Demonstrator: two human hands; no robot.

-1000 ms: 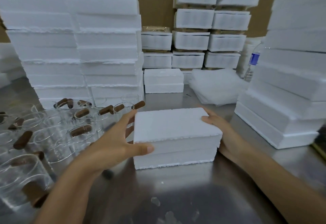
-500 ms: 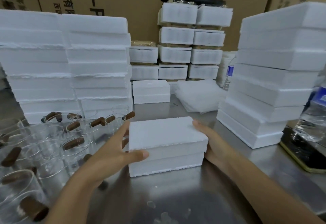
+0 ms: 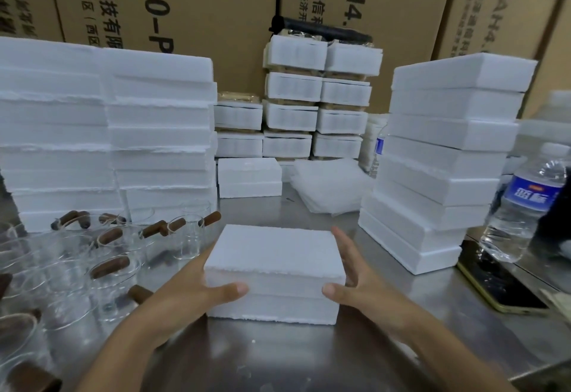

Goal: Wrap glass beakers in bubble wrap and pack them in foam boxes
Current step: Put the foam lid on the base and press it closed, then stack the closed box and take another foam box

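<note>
A closed white foam box (image 3: pixel 275 249) sits on the steel table (image 3: pixel 278 357) right in front of me. My left hand (image 3: pixel 191 292) holds its left side, thumb across the front face, fingers hidden behind the box's left edge. My right hand (image 3: pixel 358 283) holds the right side, thumb at the front corner and fingers stretched along the side wall. Several empty glass beakers (image 3: pixel 111 268) with brown wooden handles stand to the left. A pile of bubble wrap sheets (image 3: pixel 327 184) lies behind the box, to the right.
Tall stacks of foam boxes rise at the left (image 3: pixel 108 132) and right (image 3: pixel 441 156). Smaller packed boxes (image 3: pixel 309 98) are piled at the back against cardboard cartons. A water bottle (image 3: pixel 522 203) and a phone (image 3: pixel 497 280) are at the right edge.
My right hand has slid forward along the box's right side, its thumb now at the front corner. The box has turned to sit square in front of me. The view has tilted up.
</note>
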